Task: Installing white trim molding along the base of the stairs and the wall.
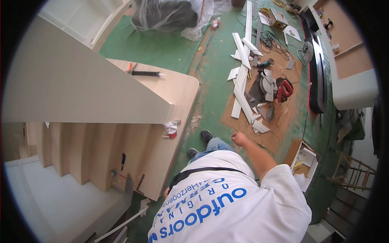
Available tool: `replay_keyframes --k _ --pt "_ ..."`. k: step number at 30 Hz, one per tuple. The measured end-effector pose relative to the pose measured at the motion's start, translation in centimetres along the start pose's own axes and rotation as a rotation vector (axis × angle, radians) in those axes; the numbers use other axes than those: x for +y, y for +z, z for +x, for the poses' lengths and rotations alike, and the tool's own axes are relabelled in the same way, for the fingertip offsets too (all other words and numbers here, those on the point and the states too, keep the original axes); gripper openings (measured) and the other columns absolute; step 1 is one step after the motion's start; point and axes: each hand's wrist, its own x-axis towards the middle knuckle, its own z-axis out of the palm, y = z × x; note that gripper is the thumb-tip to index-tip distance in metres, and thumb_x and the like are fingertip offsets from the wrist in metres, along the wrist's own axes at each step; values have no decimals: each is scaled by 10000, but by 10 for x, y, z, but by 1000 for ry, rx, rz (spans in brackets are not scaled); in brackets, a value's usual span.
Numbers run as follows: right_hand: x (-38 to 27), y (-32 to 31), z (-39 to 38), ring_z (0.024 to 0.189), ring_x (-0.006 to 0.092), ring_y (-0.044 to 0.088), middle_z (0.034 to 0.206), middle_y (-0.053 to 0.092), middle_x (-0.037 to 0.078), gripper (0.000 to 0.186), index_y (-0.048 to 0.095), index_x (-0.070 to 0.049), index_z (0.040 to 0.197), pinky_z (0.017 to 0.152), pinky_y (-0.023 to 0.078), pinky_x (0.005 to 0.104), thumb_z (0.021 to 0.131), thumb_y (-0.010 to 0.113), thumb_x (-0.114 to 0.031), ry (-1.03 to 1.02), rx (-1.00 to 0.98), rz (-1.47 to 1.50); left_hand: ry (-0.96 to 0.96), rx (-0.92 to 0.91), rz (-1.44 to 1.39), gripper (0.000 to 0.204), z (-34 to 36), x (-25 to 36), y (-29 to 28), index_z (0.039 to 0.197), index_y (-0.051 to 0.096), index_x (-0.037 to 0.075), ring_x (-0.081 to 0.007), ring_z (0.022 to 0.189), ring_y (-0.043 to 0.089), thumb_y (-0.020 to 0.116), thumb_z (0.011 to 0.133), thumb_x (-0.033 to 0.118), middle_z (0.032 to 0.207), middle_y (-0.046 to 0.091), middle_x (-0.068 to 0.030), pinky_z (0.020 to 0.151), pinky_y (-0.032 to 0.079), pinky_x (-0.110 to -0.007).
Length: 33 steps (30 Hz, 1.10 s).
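Standing at the foot of the wooden staircase [101, 146], the person faces out over the green floor [162, 44], both shoes planted just beside the lowest step. The staircase fills the left of the view, with a broad white panel [81, 89] slanting across its upper part.

To the right lies a cardboard sheet [263, 133] carrying a mitre saw [271, 85] and a scatter of white trim strips [242, 77]; the nearest offcuts sit just ahead of the right hand [240, 139]. That hand hangs out from the body above the edge of the cardboard, its fingers clenched into a fist with nothing visible inside it.

The left hand [166, 192] shows only as a sliver beside the shirt, close to the outer edge of the staircase; whether its fingers grip anything I cannot tell.

A caulking gun [144, 73] rests on an upper tread, well apart from both hands.

Moving well here probably means watching the feet: loose offcuts and cables lie near, so steps should land on bare floor.
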Motion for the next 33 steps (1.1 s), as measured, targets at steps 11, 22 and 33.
replay_keyframes --k 11,22,33 --pt "38 -38 20 861 351 735 942 746 225 332 751 -11 1011 779 560 438 904 654 -310 73 71 196 -189 54 -31 209 63 59 21 1073 759 12 -149 753 695 652 949 142 849 746 -83 717 559 -311" --pt "143 -240 155 717 201 713 816 743 133 270 756 14 1031 676 567 348 907 656 -204 263 29 239 -171 162 -163 356 225 326 139 1153 682 23 -263 1045 681 644 979 331 1082 733 -154 930 527 -408" --pt "11 -440 378 738 123 654 888 701 58 260 694 9 1165 632 521 282 978 604 -148 141 -12 367 -370 -312 -700 985 353 601 117 1567 425 40 -310 1424 476 509 930 787 1563 476 -196 1159 389 -431"
